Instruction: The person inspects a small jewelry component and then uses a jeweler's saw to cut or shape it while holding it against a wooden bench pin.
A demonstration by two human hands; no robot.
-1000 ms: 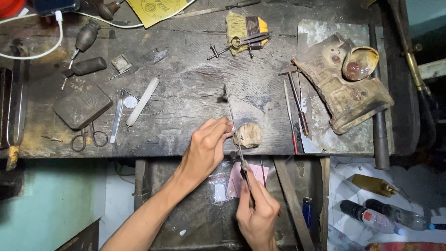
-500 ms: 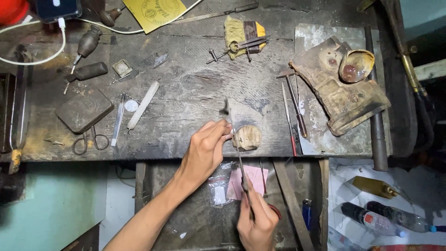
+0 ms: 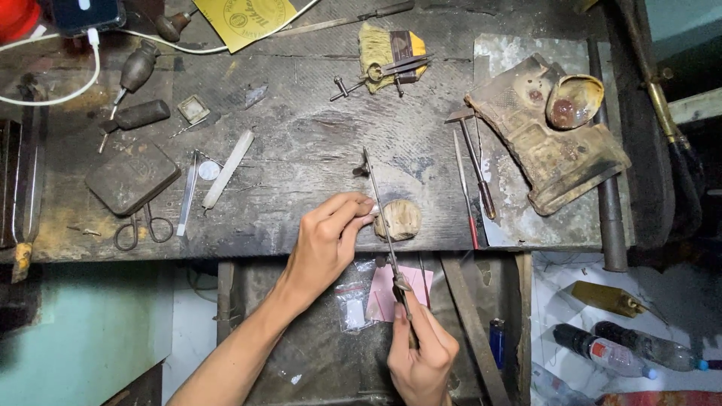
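My left hand [image 3: 327, 237] rests at the front edge of the worn workbench [image 3: 301, 143], fingers pinched on a small piece held against a rounded wooden bench peg [image 3: 398, 219]. My right hand [image 3: 421, 349] is lower, over an open drawer [image 3: 316, 353], gripping the handle of a long thin file [image 3: 380, 214]. The file runs up and away across the pinched piece, its tip reaching onto the bench top.
Scissors [image 3: 143, 225], a dark flat case [image 3: 131, 177], a white stick [image 3: 228, 169], gravers [image 3: 135, 71], a small hammer and files [image 3: 474, 169], a brush [image 3: 376, 49], a battered block with a bowl [image 3: 556, 128]. Plastic bags and pink paper [image 3: 395, 289] lie in the drawer. Bottles [image 3: 624, 349] lie lower right.
The file has slid forward and back across the piece at the peg; my right hand has shifted slightly. My left hand stays pinched in the same place.
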